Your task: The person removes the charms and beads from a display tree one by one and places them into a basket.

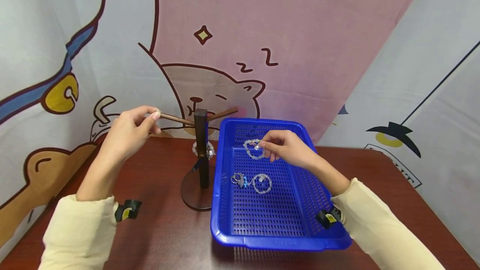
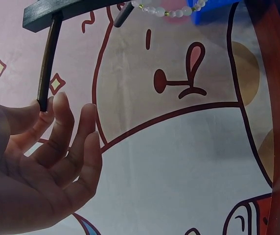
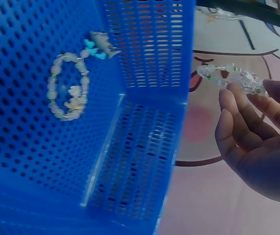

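My left hand (image 1: 131,132) pinches the free end of a wooden peg (image 1: 176,119) that sticks out from a dark upright stand (image 1: 201,149). Between thumb and fingers, my right hand (image 1: 286,148) holds a clear beaded bracelet (image 1: 255,153) above the blue basket (image 1: 290,243); it also shows in the right wrist view (image 3: 238,78). A second beaded bracelet (image 1: 261,183) lies on the basket floor, beside a keyring with grey and light-blue charms (image 1: 240,180). Another beaded bracelet (image 1: 211,150) hangs on the stand at a lower peg.
The stand's round base (image 1: 195,197) is on the brown table (image 1: 161,228), close to the basket's left side. Another peg (image 1: 225,113) points to the right from the stand's top, over the basket's back corner. A printed cloth (image 1: 300,32) hangs behind the table.
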`<state>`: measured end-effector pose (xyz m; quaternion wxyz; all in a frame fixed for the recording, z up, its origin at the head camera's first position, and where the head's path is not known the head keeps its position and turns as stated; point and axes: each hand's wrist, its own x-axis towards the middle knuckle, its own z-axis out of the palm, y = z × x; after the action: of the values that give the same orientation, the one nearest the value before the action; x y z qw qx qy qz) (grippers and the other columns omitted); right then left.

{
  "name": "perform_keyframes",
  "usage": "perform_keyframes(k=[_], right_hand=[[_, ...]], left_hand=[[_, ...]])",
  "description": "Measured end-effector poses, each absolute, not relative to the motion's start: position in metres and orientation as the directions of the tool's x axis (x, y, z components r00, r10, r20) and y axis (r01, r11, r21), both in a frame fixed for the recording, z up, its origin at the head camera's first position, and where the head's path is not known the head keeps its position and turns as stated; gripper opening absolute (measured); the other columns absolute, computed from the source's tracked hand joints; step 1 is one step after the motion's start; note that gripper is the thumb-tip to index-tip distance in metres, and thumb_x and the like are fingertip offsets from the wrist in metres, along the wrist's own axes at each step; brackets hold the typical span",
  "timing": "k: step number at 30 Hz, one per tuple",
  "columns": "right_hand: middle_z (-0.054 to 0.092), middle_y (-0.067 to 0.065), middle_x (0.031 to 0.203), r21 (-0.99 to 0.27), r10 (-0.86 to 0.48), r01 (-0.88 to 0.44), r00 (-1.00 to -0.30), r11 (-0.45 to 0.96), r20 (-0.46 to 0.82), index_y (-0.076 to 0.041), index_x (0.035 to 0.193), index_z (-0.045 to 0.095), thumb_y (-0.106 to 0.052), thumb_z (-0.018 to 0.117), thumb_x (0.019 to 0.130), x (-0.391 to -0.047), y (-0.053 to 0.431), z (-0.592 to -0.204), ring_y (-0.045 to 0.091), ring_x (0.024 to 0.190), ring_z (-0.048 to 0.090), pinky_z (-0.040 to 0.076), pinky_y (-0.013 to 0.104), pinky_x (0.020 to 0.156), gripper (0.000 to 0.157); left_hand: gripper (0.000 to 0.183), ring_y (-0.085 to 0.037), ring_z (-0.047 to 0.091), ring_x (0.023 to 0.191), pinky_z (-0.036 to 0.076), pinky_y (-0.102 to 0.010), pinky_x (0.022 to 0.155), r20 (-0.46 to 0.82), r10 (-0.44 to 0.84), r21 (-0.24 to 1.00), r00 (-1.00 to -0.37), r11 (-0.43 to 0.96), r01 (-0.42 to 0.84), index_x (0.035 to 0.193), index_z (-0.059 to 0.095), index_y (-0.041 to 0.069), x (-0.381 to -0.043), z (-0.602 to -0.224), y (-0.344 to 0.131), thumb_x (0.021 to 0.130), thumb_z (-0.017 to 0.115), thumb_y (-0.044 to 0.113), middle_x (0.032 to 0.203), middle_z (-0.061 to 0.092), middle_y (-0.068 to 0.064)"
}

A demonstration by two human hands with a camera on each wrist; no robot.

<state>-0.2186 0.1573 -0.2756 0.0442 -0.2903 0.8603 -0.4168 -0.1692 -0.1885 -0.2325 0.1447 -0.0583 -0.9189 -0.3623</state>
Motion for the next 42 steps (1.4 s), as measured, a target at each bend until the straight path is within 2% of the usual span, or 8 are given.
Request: perform_keyframes(k=[3, 10, 19, 30, 34, 42], right_hand=[[0.061, 0.001, 0.066, -0.741, -0.536, -0.446, -0.833, 0.501, 0.139, -0.004, 0.086, 0.065, -0.014, 0.057, 0.094, -0.220, 0.159, -0.284, 0.027, 0.060, 0.061, 0.049, 0.027, 0.054, 0.015], [0.061, 0.002, 0.067, -0.731, -0.538, -0.435, -0.836, 0.526, 0.110, -0.003, 0.087, 0.065, -0.014, 0.057, 0.094, -0.224, 0.160, -0.301, 0.028, 0.060, 0.061, 0.051, 0.035, 0.056, 0.015], [0.060, 0.001, 0.067, -0.741, -0.522, -0.400, -0.849, 0.540, 0.078, 0.000, 0.092, 0.063, -0.011, 0.057, 0.093, -0.228, 0.161, -0.312, 0.021, 0.058, 0.060, 0.049, 0.027, 0.053, 0.012], [0.063, 0.001, 0.069, -0.721, -0.526, -0.411, -0.847, 0.559, 0.075, -0.002, 0.095, 0.063, -0.010, 0.057, 0.093, -0.229, 0.159, -0.298, 0.023, 0.060, 0.061, 0.051, 0.034, 0.056, 0.010], [0.063, 0.004, 0.071, -0.720, -0.533, -0.410, -0.844, 0.559, 0.067, -0.001, 0.096, 0.063, -0.011, 0.057, 0.093, -0.229, 0.158, -0.290, 0.026, 0.062, 0.062, 0.051, 0.033, 0.058, 0.012], [0.064, 0.004, 0.073, -0.725, -0.572, -0.441, -0.816, 0.529, 0.079, -0.002, 0.096, 0.063, -0.011, 0.057, 0.093, -0.224, 0.149, -0.271, 0.020, 0.062, 0.062, 0.051, 0.029, 0.058, 0.011]], left_hand=[[0.036, -0.023, 0.049, 0.070, 0.035, -0.034, 0.060, 0.314, 0.007, 0.649, -0.950, 0.728, 0.219, 0.117, 0.058, 0.003, -0.169, -0.232, -0.189, 0.100, 0.041, 0.030, 0.076, 0.064, -0.006], [0.036, -0.021, 0.047, 0.066, 0.035, -0.034, 0.058, 0.327, 0.010, 0.649, -0.945, 0.724, 0.232, 0.116, 0.058, 0.002, -0.170, -0.232, -0.190, 0.100, 0.042, 0.030, 0.076, 0.064, -0.007], [0.035, -0.021, 0.047, 0.067, 0.035, -0.034, 0.058, 0.323, 0.008, 0.655, -0.946, 0.720, 0.230, 0.116, 0.058, 0.003, -0.170, -0.231, -0.189, 0.100, 0.042, 0.030, 0.078, 0.065, -0.011], [0.035, -0.021, 0.047, 0.066, 0.035, -0.034, 0.059, 0.321, 0.004, 0.651, -0.947, 0.725, 0.224, 0.116, 0.059, 0.004, -0.170, -0.231, -0.189, 0.100, 0.042, 0.030, 0.077, 0.064, -0.009], [0.035, -0.021, 0.047, 0.066, 0.035, -0.034, 0.059, 0.322, 0.002, 0.648, -0.947, 0.728, 0.222, 0.115, 0.059, 0.004, -0.170, -0.232, -0.189, 0.100, 0.042, 0.030, 0.075, 0.064, -0.006], [0.034, -0.020, 0.047, 0.066, 0.035, -0.033, 0.058, 0.316, 0.004, 0.648, -0.949, 0.729, 0.219, 0.115, 0.059, 0.004, -0.170, -0.233, -0.189, 0.100, 0.042, 0.030, 0.076, 0.064, -0.006]])
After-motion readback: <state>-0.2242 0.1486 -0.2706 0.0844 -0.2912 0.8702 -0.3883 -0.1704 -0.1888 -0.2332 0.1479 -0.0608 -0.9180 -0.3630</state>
